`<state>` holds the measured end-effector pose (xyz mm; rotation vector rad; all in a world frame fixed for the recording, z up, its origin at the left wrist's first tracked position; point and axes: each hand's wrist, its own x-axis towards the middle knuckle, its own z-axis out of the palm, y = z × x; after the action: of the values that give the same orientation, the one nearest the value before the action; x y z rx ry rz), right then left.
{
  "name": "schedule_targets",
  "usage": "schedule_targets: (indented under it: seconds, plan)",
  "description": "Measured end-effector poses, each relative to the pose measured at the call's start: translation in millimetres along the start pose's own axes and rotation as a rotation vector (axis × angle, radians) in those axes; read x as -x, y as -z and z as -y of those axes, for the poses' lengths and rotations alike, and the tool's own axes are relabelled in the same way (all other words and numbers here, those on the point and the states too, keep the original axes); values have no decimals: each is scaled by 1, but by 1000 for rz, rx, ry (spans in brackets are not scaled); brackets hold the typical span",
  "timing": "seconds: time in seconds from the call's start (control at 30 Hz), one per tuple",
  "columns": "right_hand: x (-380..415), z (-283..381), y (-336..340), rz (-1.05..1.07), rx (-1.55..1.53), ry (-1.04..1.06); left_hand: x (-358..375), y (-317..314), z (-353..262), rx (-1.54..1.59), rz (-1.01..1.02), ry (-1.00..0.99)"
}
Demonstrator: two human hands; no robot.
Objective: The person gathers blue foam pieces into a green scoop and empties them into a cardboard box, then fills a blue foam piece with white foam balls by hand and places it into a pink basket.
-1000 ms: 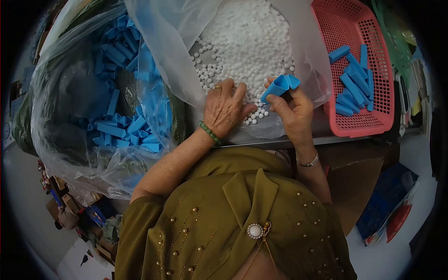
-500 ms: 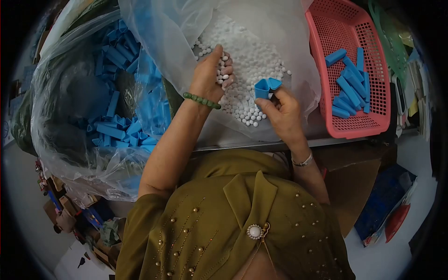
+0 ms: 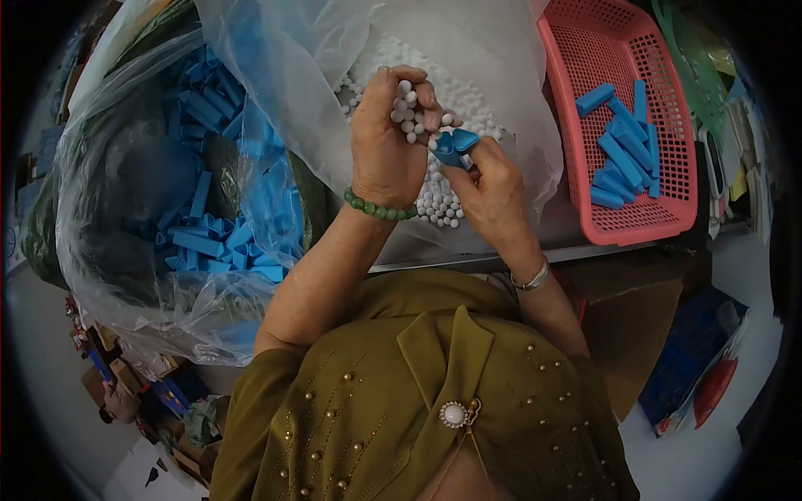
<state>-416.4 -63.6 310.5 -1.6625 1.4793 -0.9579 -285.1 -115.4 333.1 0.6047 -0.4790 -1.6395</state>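
Observation:
Several small white balls sit in my left hand, which is cupped around them with its fingers curled. My right hand pinches a small blue triangular box whose flap lid stands open. The box's open end is right beside the fingertips of my left hand, with a few balls at its mouth. Below both hands, a spread of loose white balls lies on a clear plastic sheet. How many balls are inside the box is hidden.
To the left, a large plastic bag holds many blue triangular boxes. A pink mesh basket with several blue boxes stands on the right. A cardboard box is below the table edge.
My left hand has turned and moved right with its balls, up to the blue box. My right hand has shifted slightly left and tilted the box toward it.

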Motion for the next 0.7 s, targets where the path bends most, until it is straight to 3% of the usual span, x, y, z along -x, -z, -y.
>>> schedule_targets:
  seconds: [0.7]
  plan:
    - [-1, 0, 0, -20, 16, 29, 7, -9, 0, -145, 10, -72]
